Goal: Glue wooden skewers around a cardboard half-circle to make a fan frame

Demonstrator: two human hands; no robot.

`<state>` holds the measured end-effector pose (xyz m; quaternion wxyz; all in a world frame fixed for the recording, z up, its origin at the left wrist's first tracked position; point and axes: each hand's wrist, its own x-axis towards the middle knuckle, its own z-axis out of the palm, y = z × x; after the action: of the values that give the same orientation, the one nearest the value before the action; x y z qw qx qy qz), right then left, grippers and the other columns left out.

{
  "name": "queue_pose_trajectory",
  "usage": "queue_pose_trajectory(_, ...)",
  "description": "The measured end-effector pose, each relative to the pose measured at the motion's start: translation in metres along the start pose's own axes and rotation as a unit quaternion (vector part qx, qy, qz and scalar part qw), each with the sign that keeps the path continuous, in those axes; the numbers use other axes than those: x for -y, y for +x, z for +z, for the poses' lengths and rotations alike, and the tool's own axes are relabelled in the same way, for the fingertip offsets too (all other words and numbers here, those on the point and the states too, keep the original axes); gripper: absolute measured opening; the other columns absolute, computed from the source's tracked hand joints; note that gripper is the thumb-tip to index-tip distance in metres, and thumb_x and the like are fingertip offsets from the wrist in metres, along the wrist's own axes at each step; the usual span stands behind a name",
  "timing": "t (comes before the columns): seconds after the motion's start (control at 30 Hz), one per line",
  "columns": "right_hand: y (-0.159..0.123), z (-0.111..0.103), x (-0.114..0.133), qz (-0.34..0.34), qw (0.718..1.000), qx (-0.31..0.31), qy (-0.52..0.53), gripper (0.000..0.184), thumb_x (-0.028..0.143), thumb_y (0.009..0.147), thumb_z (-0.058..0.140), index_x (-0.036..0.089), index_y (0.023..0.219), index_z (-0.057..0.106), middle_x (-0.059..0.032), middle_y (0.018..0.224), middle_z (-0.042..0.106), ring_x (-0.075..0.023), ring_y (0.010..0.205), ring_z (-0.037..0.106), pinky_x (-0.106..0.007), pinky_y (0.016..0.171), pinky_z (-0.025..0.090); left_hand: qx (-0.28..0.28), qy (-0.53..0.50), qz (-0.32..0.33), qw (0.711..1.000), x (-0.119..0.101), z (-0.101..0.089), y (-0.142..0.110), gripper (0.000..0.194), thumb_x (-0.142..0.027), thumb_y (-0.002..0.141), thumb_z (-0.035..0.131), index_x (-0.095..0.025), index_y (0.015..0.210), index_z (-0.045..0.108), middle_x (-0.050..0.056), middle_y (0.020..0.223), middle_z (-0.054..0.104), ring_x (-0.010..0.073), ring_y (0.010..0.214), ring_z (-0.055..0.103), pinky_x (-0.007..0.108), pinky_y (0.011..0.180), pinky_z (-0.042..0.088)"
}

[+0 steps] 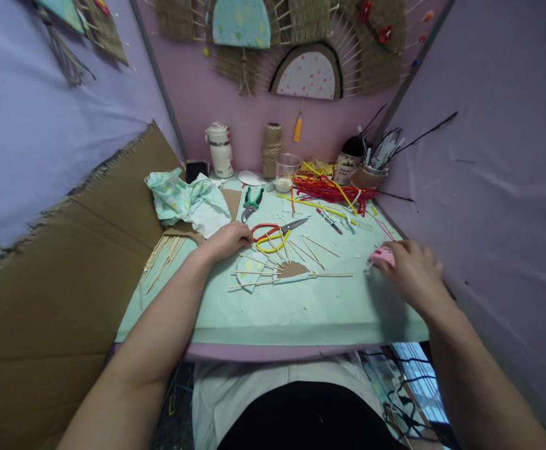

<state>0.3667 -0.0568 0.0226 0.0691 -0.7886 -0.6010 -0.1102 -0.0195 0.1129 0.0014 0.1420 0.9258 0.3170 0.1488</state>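
My left hand rests on the table beside the red and yellow scissors handles. Its fingers are curled together; what they hold, if anything, is hidden. My right hand, slightly blurred, grips a pink glue gun with a pale tip at the table's right side. Between the hands lies a half-round cardboard piece edged with pale cloth, with thin wooden sticks fanning out around it. A patterned cloth piece sits under some sticks. Behind them are the scissors, blades pointing right, and green-handled pruning shears.
Crumpled cloth and spare sticks lie left, by a tall cardboard sheet. Along the back stand a white bottle, twine, a clear cup, red pipe cleaners and a pot of tools. A marker lies right.
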Motion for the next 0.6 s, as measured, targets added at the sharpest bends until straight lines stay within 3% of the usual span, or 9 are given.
queue_pose_trajectory(0.07,-0.005,-0.005,0.024,-0.094,0.992,-0.039,0.076,0.035,0.035,0.094,0.047,0.018,0.118,0.065,-0.0165,0.121,0.063,-0.0342,0.111,0.054,-0.046,0.087,0.039,-0.001,0.001,0.003,1.0,0.001,0.001,0.0,0.014,-0.016,0.084,0.061,-0.017,0.082,0.074,0.006,0.084,0.071,0.0179,0.083,0.062,0.028,0.077,0.047)
queue_pose_trajectory(0.13,-0.014,-0.005,0.053,-0.204,0.966,-0.043,0.152,0.03,0.032,0.096,0.046,0.021,0.114,0.067,-0.013,0.117,0.066,-0.0292,0.109,0.055,-0.044,0.089,0.036,-0.002,0.001,0.004,1.0,0.001,0.002,0.0,0.014,-0.017,0.086,0.06,-0.017,0.083,0.074,0.006,0.085,0.071,0.0179,0.082,0.062,0.028,0.077,0.047)
queue_pose_trajectory(0.23,-0.028,0.003,0.093,-0.279,0.933,-0.048,0.221,0.027,0.027,0.098,0.045,0.023,0.113,0.067,-0.0107,0.112,0.067,-0.0252,0.106,0.055,-0.042,0.09,0.032,-0.002,0.0,0.002,1.0,0.002,0.003,0.0,0.014,-0.018,0.087,0.06,-0.017,0.085,0.074,0.006,0.086,0.07,0.0178,0.084,0.062,0.028,0.079,0.047)
queue_pose_trajectory(0.37,-0.039,0.016,0.123,-0.287,0.924,-0.051,0.246,0.027,0.024,0.097,0.046,0.023,0.113,0.067,-0.0092,0.109,0.067,-0.0237,0.104,0.053,-0.041,0.09,0.03,-0.005,0.01,0.004,1.0,0.001,0.004,0.002,0.015,-0.015,0.086,0.06,-0.016,0.085,0.075,0.007,0.085,0.07,0.0185,0.084,0.062,0.028,0.078,0.047)
queue_pose_trajectory(0.6,-0.041,0.024,0.135,-0.276,0.927,-0.046,0.248,0.026,0.023,0.095,0.05,0.027,0.113,0.069,-0.007,0.11,0.064,-0.023,0.104,0.049,-0.041,0.09,0.027,-0.016,0.034,0.016,0.999,-0.002,0.005,0.004,0.019,-0.015,0.087,0.057,-0.017,0.085,0.075,0.007,0.086,0.07,0.0179,0.084,0.062,0.027,0.076,0.047)
